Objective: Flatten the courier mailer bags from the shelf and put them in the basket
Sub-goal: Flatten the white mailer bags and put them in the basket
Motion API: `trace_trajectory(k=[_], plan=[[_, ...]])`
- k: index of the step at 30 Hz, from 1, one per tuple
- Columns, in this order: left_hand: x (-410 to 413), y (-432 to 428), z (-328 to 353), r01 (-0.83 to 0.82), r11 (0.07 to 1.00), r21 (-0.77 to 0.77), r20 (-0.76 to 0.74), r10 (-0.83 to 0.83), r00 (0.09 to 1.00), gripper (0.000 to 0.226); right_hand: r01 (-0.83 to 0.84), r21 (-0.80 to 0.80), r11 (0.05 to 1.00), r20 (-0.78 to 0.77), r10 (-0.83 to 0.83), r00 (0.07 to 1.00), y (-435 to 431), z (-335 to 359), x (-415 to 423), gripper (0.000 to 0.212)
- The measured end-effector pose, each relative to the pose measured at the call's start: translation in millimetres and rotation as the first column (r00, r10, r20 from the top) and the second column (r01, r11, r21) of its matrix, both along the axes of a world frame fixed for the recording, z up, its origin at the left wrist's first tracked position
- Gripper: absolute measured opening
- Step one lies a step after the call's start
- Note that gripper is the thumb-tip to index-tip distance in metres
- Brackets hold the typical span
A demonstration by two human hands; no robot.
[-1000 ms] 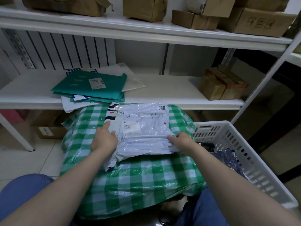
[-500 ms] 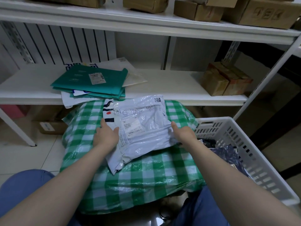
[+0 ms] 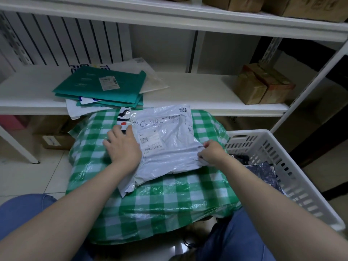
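A white courier mailer bag (image 3: 167, 136) with labels and handwriting lies on a green-and-white checked bundle (image 3: 150, 200) in front of me. My left hand (image 3: 122, 146) lies flat on the bag's left side with straight fingers. My right hand (image 3: 211, 152) pinches the bag's lower right edge with curled fingers. A stack of teal and white mailer bags (image 3: 101, 87) rests on the shelf (image 3: 197, 91) behind. The white slotted basket (image 3: 293, 176) stands to my right and holds dark bags (image 3: 263, 174).
Brown taped cartons (image 3: 263, 83) sit at the shelf's right end, and more cartons line the upper shelf (image 3: 244, 21). Boxes (image 3: 54, 136) stand on the tiled floor under the shelf. My knees in blue trousers flank the bundle.
My left hand slid up and flattened on the bag's left side. My right hand moved from the bag's right edge to pinching its lower right corner. The bag lies smoother.
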State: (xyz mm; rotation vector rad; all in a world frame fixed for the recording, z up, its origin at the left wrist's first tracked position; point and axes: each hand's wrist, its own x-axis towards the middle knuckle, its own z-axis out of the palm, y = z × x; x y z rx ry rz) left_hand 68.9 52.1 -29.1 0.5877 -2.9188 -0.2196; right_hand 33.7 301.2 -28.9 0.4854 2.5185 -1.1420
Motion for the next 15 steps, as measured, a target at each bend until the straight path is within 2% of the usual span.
trace_trajectory(k=[2, 4, 6, 9, 11, 13, 14, 15], plan=[[-12, 10, 7, 0.129, 0.989, 0.078, -0.058, -0.125, 0.990, 0.063, -0.044, -0.162, 0.986, -0.104, 0.027, 0.994, 5, 3, 2, 0.022], [-30, 25, 19, 0.208, 0.958, 0.197, -0.099, -0.192, 0.976, 0.060, -0.131, -0.248, 0.960, -0.168, 0.091, 0.982, 8, 13, 5, 0.022], [-52, 41, 35, 0.235, 0.936, 0.263, -0.133, -0.207, 0.969, 0.058, -0.240, -0.291, 0.926, -0.223, 0.179, 0.958, 14, 27, 4, 0.021], [-82, 52, 61, 0.178, 0.907, 0.382, -0.158, -0.125, 0.980, 0.063, -0.376, -0.342, 0.861, -0.259, 0.298, 0.919, 28, 51, 0, 0.024], [-97, 50, 75, 0.146, 0.890, 0.433, -0.134, -0.096, 0.986, 0.074, -0.428, -0.307, 0.850, -0.234, 0.368, 0.900, 41, 69, -3, 0.027], [-109, 48, 78, 0.155, 0.858, 0.489, -0.074, -0.137, 0.988, 0.087, -0.463, -0.266, 0.845, -0.195, 0.424, 0.885, 54, 82, -6, 0.030], [-111, 46, 79, 0.157, 0.803, 0.575, -0.027, -0.173, 0.984, 0.098, -0.474, -0.246, 0.845, -0.176, 0.442, 0.880, 57, 86, -7, 0.032], [-113, 46, 80, 0.145, 0.707, 0.693, 0.005, -0.206, 0.978, 0.114, -0.474, -0.219, 0.853, -0.165, 0.446, 0.880, 60, 91, -8, 0.035]])
